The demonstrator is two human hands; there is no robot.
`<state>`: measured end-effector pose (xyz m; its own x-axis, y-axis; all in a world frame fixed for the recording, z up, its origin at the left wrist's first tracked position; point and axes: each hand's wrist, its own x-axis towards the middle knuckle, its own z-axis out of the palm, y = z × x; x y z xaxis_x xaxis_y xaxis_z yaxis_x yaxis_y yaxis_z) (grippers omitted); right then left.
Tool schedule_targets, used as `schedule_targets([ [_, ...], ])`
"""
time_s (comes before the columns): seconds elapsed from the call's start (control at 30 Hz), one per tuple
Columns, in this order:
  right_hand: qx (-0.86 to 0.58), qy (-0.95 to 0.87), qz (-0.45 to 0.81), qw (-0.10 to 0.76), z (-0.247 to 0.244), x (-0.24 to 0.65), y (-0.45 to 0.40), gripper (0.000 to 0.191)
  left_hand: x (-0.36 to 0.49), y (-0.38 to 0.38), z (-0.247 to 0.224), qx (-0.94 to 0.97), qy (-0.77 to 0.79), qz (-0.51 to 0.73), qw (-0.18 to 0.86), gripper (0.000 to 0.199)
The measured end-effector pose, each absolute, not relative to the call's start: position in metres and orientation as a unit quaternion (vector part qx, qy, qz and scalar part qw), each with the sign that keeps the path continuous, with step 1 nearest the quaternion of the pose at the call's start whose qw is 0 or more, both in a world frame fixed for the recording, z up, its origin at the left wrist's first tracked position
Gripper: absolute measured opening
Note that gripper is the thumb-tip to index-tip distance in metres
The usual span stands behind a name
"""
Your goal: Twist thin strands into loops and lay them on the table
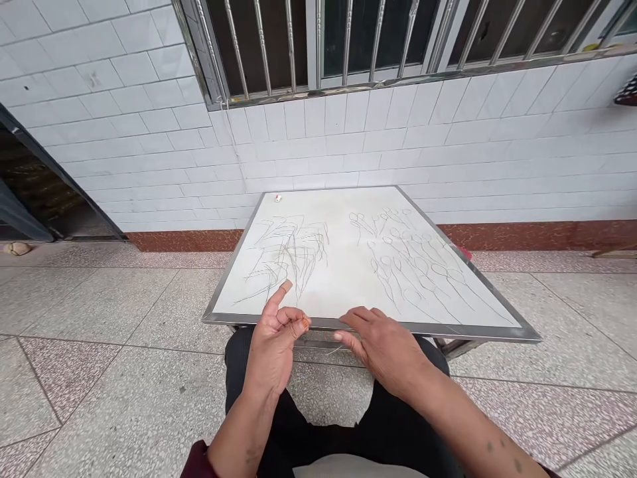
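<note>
My left hand (273, 342) is at the near edge of a white-topped table (343, 295). One finger points up; the thumb and other fingers pinch together on something too small to make out, orange-brown at the tips. To its right, my right hand (385, 345) rests over the metal rim, fingers stretched out and thumb apart. A thin pale strand (334, 350) shows just below that thumb. On the tabletop's left lies a loose pile of thin bent strands (293, 249). Several strands with a loop at one end (418, 259) are spread over the right side.
A small white-and-red object (277, 198) sits at the table's far left corner. Behind stands a white tiled wall (308, 153) with a barred window (348, 40). My legs (239, 365) are under the near edge. A dark doorway (40, 179) is at the left.
</note>
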<state>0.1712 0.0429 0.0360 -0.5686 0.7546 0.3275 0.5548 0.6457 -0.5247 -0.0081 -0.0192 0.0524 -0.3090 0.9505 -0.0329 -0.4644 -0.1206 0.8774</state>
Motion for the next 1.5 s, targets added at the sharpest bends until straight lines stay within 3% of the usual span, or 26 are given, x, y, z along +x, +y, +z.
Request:
schedule_targets([
  [0.13,-0.348,-0.832,0.297,0.313,0.033,0.161,0.035,0.032,-0.013,-0.016,0.051,0.286,0.410,0.710,0.496,0.066],
  [0.33,-0.265,-0.872,0.247,0.330,0.022,0.144,0.026,0.025,-0.011,-0.009,0.049,0.234,0.399,0.766,0.446,0.060],
  [0.73,-0.346,-0.806,0.348,0.331,-0.003,0.126,-0.001,0.017,-0.017,-0.004,0.049,0.220,0.387,0.820,0.360,0.054],
  [1.0,-0.355,-0.807,0.376,0.284,-0.013,0.130,-0.015,0.022,-0.024,-0.001,0.049,0.228,0.393,0.820,0.348,0.052],
  [1.2,-0.333,-0.846,0.367,0.196,-0.048,0.167,0.006,0.027,-0.041,-0.001,0.061,0.250,0.398,0.827,0.309,0.051],
  [1.33,-0.457,-0.770,0.270,0.354,-0.023,0.188,0.037,0.028,-0.042,-0.004,0.066,0.307,0.431,0.776,0.343,0.051],
  [1.4,-0.401,-0.784,0.241,0.408,0.003,0.181,0.039,0.025,-0.035,-0.004,0.065,0.319,0.439,0.760,0.358,0.052],
  [1.5,-0.290,-0.848,0.202,0.395,0.027,0.151,0.032,0.023,-0.022,-0.002,0.063,0.319,0.435,0.754,0.374,0.051],
])
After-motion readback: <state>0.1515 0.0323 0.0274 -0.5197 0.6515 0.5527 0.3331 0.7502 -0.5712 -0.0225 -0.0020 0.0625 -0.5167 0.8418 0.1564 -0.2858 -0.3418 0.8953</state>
